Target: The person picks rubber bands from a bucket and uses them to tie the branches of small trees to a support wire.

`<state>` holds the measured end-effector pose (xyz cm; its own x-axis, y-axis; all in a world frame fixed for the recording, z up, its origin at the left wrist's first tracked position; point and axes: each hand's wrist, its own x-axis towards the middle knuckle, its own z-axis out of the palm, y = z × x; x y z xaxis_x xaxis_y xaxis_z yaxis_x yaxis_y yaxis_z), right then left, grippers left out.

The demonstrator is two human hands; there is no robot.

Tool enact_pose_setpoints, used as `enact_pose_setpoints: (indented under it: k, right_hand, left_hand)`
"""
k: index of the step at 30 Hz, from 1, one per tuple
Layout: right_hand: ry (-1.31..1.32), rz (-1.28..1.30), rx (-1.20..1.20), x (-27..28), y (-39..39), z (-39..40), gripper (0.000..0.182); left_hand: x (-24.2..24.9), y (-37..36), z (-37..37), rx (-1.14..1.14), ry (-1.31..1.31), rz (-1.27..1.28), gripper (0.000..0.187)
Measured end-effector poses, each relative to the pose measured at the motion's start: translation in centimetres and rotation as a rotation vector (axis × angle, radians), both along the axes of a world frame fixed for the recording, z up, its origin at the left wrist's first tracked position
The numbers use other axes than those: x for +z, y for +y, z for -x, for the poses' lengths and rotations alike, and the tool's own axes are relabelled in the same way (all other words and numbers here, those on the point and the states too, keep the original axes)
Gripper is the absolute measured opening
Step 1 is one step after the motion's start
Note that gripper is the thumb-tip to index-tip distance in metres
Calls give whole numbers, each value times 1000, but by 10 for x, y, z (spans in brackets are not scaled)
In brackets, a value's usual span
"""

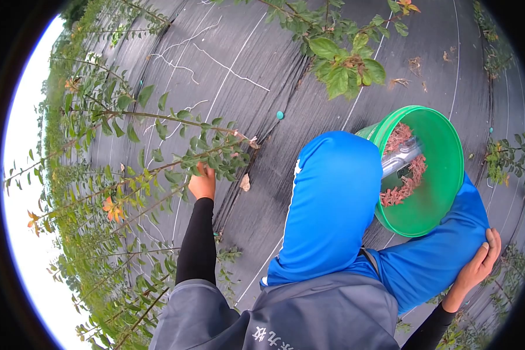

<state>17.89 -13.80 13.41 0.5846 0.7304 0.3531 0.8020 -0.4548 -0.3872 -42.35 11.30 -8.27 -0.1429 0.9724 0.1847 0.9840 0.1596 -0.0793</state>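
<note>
My left hand [202, 182] is at a leafy branch [175, 166] on the left, its fingertips partly behind the leaves; whether they grip a stem is hidden. Pinkish pieces [239, 140] show on the branch just above and to the right of that hand. On the right, my right hand [483, 261] rests on my blue-clad knee, fingers extended and nothing in it. A green bucket [443, 204] stands tilted between my legs, its open mouth facing me. Inside lie reddish-pink pieces [403, 189] and a clear, shiny object [401, 156].
Black ground sheeting [262, 192] with white lines covers the ground. A plant [347, 67] hangs in at the top, and more plants [504, 160] stand at the right edge. A dry leaf [245, 182] and a teal disc [280, 115] lie on the sheeting.
</note>
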Motion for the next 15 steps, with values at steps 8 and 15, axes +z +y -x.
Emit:
enact_pose_setpoints:
  k: [8, 15]
  right_hand:
    - [-6, 6, 2, -1, -2, -3, 28]
    - [-19, 5, 14, -3, -4, -6, 28]
  left_hand:
    - [-28, -50, -3, 773, -2210, -217, 25]
    - [-56, -47, 24, 901, -2286, -247, 15]
